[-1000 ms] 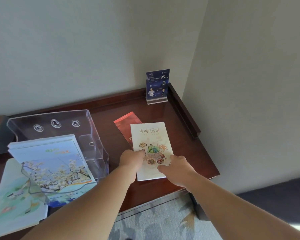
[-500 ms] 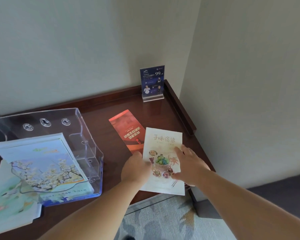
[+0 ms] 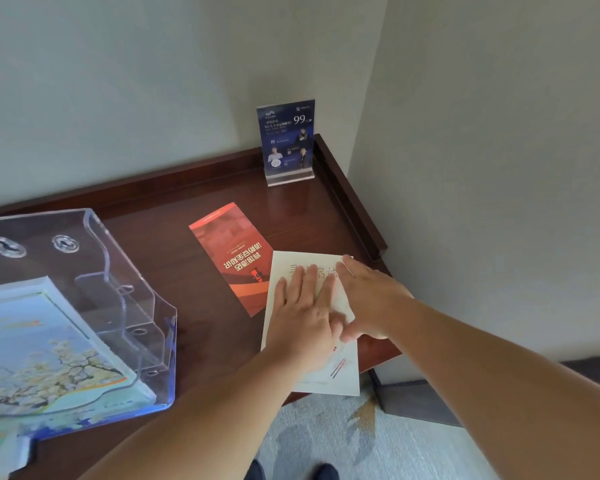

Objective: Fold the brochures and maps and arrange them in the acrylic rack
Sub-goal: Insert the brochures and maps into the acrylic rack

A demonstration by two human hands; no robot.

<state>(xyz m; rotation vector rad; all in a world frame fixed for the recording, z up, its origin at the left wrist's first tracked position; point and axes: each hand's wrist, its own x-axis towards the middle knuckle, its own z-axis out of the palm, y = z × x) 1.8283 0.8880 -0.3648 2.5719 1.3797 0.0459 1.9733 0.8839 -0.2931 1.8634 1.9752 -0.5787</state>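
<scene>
A cream food brochure (image 3: 336,372) lies flat near the desk's front right corner, its lower end hanging over the edge. My left hand (image 3: 303,313) presses on it with straight, spread fingers. My right hand (image 3: 369,299) lies flat across its upper right part, fingers straight. A folded red brochure (image 3: 234,254) lies just left of it on the wood. The clear acrylic rack (image 3: 118,271) stands at the left and holds blossom-printed maps (image 3: 45,355) in its front pocket.
A dark wooden desk (image 3: 187,323) fills a wall corner, with a raised rim along the back and right. A blue sign in an acrylic stand (image 3: 286,142) sits at the back right corner. Patterned carpet (image 3: 361,438) lies below the front edge.
The cream brochure has slid toward the front right edge and now overhangs it. Both hands went from gripping its lower part to lying flat on top of it. The red brochure became fully uncovered.
</scene>
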